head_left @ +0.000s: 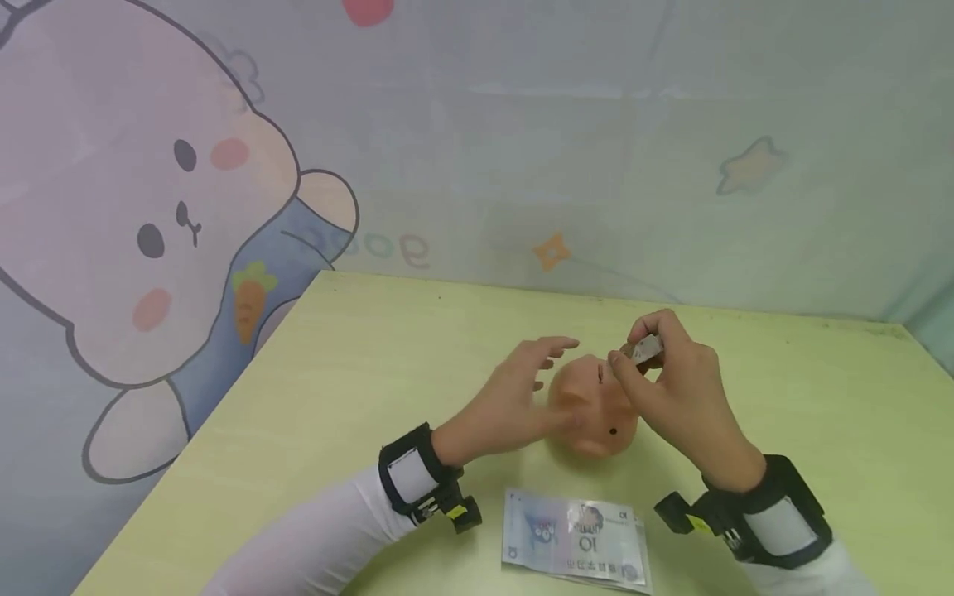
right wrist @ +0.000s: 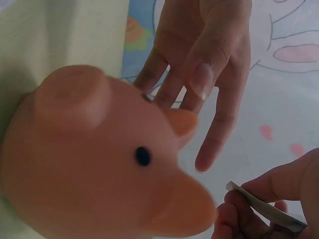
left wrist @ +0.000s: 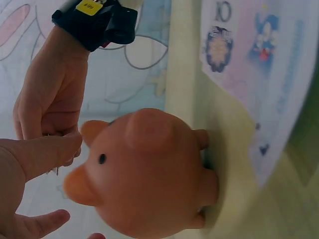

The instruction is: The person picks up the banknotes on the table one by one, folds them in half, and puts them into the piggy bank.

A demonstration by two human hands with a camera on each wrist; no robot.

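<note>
Two hands work mid-worktop. Right hand (head_left: 681, 389) pinches a folded note (head_left: 645, 351) just above the pig bank (head_left: 596, 410); left hand (head_left: 514, 397), fingers relaxed, steadies its side. Note judged light, limp, best held by the fold. More notes (head_left: 575, 540) lie at the near edge.

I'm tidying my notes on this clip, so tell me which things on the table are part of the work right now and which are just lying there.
In use:
pig money box, touched by the left hand
folded note, pinched by the right hand

Lying about:
banknotes on the table near the wrists
</note>
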